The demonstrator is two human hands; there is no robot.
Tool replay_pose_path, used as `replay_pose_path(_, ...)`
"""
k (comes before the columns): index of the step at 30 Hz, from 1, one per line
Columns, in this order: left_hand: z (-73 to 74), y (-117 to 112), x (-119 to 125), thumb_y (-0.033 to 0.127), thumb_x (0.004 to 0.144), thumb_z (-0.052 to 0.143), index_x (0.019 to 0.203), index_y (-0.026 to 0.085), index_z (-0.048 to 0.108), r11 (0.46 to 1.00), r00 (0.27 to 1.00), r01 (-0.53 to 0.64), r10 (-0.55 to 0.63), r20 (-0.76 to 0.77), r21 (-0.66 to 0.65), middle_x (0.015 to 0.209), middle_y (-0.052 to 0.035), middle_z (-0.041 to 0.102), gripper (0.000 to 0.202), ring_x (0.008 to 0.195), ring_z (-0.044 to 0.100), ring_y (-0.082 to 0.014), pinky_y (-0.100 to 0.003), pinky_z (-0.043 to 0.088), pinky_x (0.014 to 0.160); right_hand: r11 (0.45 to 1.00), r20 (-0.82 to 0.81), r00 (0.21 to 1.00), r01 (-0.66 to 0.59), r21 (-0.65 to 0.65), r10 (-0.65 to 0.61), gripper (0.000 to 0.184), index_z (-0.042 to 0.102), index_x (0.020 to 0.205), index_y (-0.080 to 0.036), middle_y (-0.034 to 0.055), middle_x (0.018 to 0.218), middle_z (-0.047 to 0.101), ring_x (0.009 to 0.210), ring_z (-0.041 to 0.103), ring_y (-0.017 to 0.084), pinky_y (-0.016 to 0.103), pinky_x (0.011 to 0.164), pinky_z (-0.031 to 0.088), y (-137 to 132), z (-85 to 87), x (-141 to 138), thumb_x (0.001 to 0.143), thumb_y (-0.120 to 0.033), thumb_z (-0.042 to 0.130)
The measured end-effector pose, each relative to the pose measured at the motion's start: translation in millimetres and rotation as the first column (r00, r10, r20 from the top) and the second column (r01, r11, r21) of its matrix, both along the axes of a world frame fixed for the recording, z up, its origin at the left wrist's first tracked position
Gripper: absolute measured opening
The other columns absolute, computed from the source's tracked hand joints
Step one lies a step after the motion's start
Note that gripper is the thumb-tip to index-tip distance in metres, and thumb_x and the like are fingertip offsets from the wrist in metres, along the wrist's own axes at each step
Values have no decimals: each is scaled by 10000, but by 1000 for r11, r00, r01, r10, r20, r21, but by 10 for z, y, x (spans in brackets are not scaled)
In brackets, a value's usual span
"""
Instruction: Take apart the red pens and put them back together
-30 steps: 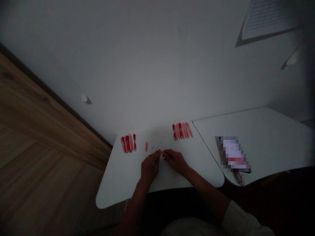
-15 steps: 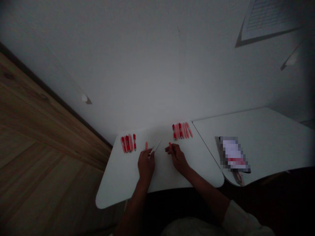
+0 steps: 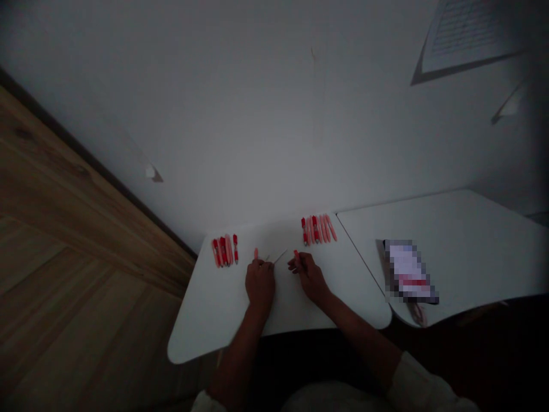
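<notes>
My left hand [image 3: 260, 283] is over the white table, palm down, with its fingers closed. A thin pen refill [image 3: 281, 256] sticks out from its fingertips toward the upper right. A pink pen part [image 3: 256, 253] shows just beyond the left knuckles, and a small thin piece [image 3: 268, 257] beside it is too small to name. To the right, my right hand [image 3: 312, 280] is closed around a red-pink pen barrel [image 3: 296, 254], whose upper end shows above the fingers. The refill's tip and the barrel are apart.
Several red and pink pens [image 3: 225, 252] lie in a row at the table's left. Another row of pens [image 3: 318, 229] lies by the wall. On the adjoining right table [image 3: 467, 246] is a phone-like device [image 3: 407, 269] with a blurred screen. A printed sheet [image 3: 472, 34] hangs on the wall.
My left hand has turned palm down and shifted slightly right, with the refill moving toward the right hand. My right hand stays nearly still with the barrel.
</notes>
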State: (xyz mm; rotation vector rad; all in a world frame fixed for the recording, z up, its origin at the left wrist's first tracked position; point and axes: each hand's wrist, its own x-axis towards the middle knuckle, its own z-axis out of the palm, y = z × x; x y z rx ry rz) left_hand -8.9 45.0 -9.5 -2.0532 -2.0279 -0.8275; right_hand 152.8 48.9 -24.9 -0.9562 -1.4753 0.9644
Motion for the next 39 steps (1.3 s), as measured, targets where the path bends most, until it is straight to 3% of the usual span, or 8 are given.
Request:
replay_pose_path(4, -14, -4, 5, 227, 862, 463, 839, 167, 668, 999, 999, 5, -7, 45, 50, 891, -119, 597, 216, 869, 544, -245, -393, 434, 809, 1000, 1, 1000, 7, -15, -7, 252, 422, 1084, -205, 64, 925, 631, 775, 630, 148, 302, 683, 525, 4, -3, 0, 946, -405, 356)
replay_pose_path(8, -38, -7, -22, 261, 883, 444, 935, 162, 636, 997, 971, 11, -30, 239, 80, 902, -111, 645, 223, 856, 595, -235, -377, 452, 792, 1000, 22, 1000, 16, -9, -16, 239, 414, 1075, -206, 61, 920, 620, 719, 605, 139, 288, 641, 510, 11, -5, 5, 947, -393, 338)
replay_pose_path(16, -5, -68, -148, 371, 790, 587, 957, 190, 655, 986, 751, -34, -81, 655, 161, 912, -73, 676, 255, 805, 629, -190, -333, 487, 769, 998, 89, 995, 58, -38, -55, 221, 412, 1052, -215, 15, 798, 583, 596, 523, 129, 276, 592, 462, 48, -28, 34, 941, -382, 318)
replay_pose_path(22, 2, -45, -230, 389, 704, 689, 887, 148, 671, 996, 422, -59, -43, 906, 74, 747, -25, 651, 303, 684, 595, -132, -255, 471, 662, 998, 69, 996, -55, -37, 57, 216, 440, 1033, -215, 49, 910, 611, 786, 584, 150, 282, 679, 484, 44, 10, 40, 939, -386, 346)
replay_pose_path(27, -26, 14, -265, 355, 688, 712, 843, 154, 643, 992, -4, -64, -105, 994, 105, 768, -12, 657, 263, 704, 619, -105, -240, 489, 688, 995, 159, 983, -100, 12, 96, 173, 474, 1023, -210, 58, 934, 621, 824, 580, 151, 299, 759, 464, 43, 13, 49, 933, -323, 377)
replay_pose_path(29, -26, 24, -269, 336, 677, 725, 835, 163, 635, 993, -114, -43, -111, 987, 107, 773, -4, 661, 251, 705, 628, -97, -227, 494, 682, 993, 203, 974, -107, 41, 97, 163, 487, 1022, -207, 61, 933, 623, 833, 578, 155, 305, 778, 455, 44, 11, 49, 931, -295, 384)
replay_pose_path(33, -6, 13, -268, 330, 673, 733, 815, 173, 628, 994, -160, -9, -109, 981, 109, 763, 14, 664, 236, 688, 630, -85, -209, 497, 670, 991, 261, 961, -116, 67, 95, 164, 505, 1027, -208, 61, 929, 628, 858, 578, 168, 323, 802, 447, 35, 23, 42, 934, -269, 384)
replay_pose_path(39, 7, -9, -247, 343, 689, 719, 813, 170, 631, 993, -102, 4, -116, 988, 117, 792, -2, 670, 230, 705, 634, -95, -219, 501, 681, 988, 296, 950, -127, 89, 96, 174, 506, 1059, -215, 58, 933, 634, 865, 577, 172, 329, 810, 444, 22, 34, 45, 931, -247, 392)
